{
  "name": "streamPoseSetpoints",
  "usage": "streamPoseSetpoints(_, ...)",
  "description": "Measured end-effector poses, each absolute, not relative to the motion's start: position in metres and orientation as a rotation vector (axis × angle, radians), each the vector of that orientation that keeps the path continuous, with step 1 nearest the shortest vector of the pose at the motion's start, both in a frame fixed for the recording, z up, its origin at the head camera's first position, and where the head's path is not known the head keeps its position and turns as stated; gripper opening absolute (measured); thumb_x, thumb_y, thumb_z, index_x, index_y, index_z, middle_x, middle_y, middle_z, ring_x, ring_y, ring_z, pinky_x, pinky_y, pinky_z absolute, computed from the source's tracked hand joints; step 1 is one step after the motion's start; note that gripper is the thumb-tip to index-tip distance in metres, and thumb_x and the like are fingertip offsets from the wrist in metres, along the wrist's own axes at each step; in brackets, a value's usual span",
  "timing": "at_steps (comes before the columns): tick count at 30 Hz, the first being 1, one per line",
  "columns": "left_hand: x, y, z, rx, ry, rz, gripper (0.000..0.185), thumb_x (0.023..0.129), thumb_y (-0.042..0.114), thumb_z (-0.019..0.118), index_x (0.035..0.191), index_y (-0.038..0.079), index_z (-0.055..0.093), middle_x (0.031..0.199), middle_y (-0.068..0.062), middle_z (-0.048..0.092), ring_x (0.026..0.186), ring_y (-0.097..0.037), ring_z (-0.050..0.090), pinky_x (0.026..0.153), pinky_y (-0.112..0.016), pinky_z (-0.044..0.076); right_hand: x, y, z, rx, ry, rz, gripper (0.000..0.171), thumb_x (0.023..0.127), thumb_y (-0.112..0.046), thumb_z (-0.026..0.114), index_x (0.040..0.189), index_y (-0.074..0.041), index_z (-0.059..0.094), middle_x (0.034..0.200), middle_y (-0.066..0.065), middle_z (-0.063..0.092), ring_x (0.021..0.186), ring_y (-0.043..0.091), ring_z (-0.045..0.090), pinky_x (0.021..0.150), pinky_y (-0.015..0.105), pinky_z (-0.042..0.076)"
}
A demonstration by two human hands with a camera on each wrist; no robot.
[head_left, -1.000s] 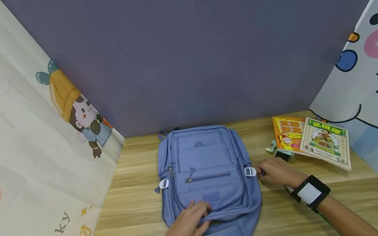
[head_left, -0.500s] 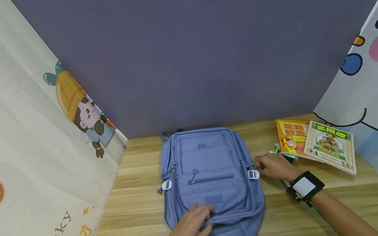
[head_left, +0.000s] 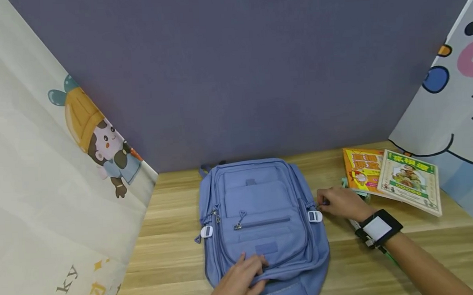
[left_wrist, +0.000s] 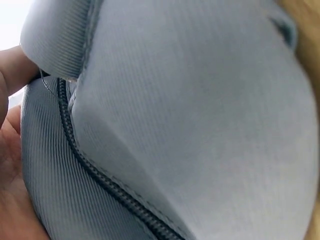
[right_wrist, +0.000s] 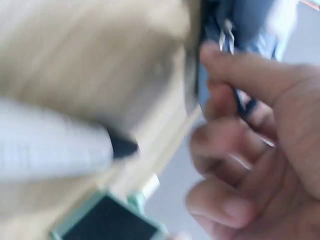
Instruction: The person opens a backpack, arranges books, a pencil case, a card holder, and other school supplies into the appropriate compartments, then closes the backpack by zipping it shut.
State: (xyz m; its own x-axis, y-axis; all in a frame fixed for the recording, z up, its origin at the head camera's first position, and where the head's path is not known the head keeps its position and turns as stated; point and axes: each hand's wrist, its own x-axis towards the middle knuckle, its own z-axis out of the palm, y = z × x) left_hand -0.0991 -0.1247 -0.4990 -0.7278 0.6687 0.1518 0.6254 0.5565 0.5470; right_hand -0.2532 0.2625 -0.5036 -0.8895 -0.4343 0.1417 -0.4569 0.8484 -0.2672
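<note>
A blue backpack (head_left: 258, 195) lies front side up on the wooden table, its top toward the back wall. My left hand (head_left: 240, 279) grips the fabric at its lower front edge; in the left wrist view, a dark zipper (left_wrist: 105, 182) runs beside the fingers. At the backpack's right side, just above the white buckle (head_left: 315, 216), my right hand (head_left: 342, 203) pinches a zipper pull (right_wrist: 243, 102) between thumb and index finger. The metal slider (right_wrist: 227, 37) shows beyond the thumb, and the other fingers are curled.
Two books, one orange (head_left: 362, 170) and one pale green (head_left: 410, 179), overlap at the back right. By them is a green-framed dark object (right_wrist: 107, 222). A white, black-tipped, pen-like object (right_wrist: 55, 142) lies under the right wrist. A dark wall panel (head_left: 257, 76) stands behind.
My right hand has moved a little up along the backpack's right side, away from me, with the zipper pull. My left hand keeps its hold on the lower edge.
</note>
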Motion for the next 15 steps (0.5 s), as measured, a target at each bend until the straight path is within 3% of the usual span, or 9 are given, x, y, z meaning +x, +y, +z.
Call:
streamPoseSetpoints(3,-0.098,-0.125,-0.499,1.135,2.718,0.904,0.017,0.1,0.011,0.072,0.098,0.02,0.057,0.126,0.009,0.07,0.126,-0.013,0.067,0.105,-0.067,0.051,-0.245,0.277,-0.487,0.645,-2.978,0.504,0.019,0.089,-0.023,0.086,0.1,-0.015,0.072,0.083,-0.009,0.067,0.066,0.003,0.052,0.056,0.026,0.041)
streamPoseSetpoints(8,-0.097,-0.125,-0.501,1.158,2.728,0.917,0.023,0.098,0.009,0.073,0.094,0.019,0.053,0.126,0.009,0.07,0.129,-0.016,0.067,0.104,-0.068,0.051,-0.237,0.325,-0.457,0.406,-2.895,0.549,0.037,0.099,-0.032,0.077,0.12,-0.002,0.072,0.094,0.006,0.074,0.069,0.01,0.06,0.055,0.028,0.043)
streamPoseSetpoints(10,-0.097,-0.125,-0.501,1.154,2.726,0.925,0.025,0.098,0.008,0.073,0.093,0.019,0.052,0.126,0.009,0.07,0.13,-0.016,0.067,0.103,-0.069,0.051,-0.238,0.353,-0.45,0.261,-2.873,0.611,0.05,0.104,-0.038,0.07,0.127,0.006,0.066,0.105,0.02,0.073,0.076,0.023,0.066,0.058,0.033,0.048)
streamPoseSetpoints(12,-0.097,-0.125,-0.501,1.155,2.729,0.933,0.026,0.097,0.007,0.074,0.093,0.019,0.051,0.126,0.009,0.07,0.129,-0.016,0.067,0.102,-0.07,0.051,-0.239,0.384,-0.448,0.075,-2.878,0.679,0.066,0.107,-0.044,0.062,0.136,0.015,0.055,0.12,0.035,0.064,0.091,0.041,0.067,0.065,0.046,0.054)
streamPoseSetpoints(15,-0.098,-0.125,-0.501,1.149,2.722,0.947,0.028,0.097,0.007,0.074,0.092,0.019,0.05,0.126,0.008,0.069,0.128,-0.016,0.067,0.102,-0.07,0.051,-0.238,0.431,-0.455,-0.194,-2.892,0.769,0.084,0.11,-0.05,0.05,0.145,0.026,0.038,0.135,0.052,0.043,0.113,0.063,0.051,0.081,0.068,0.05)
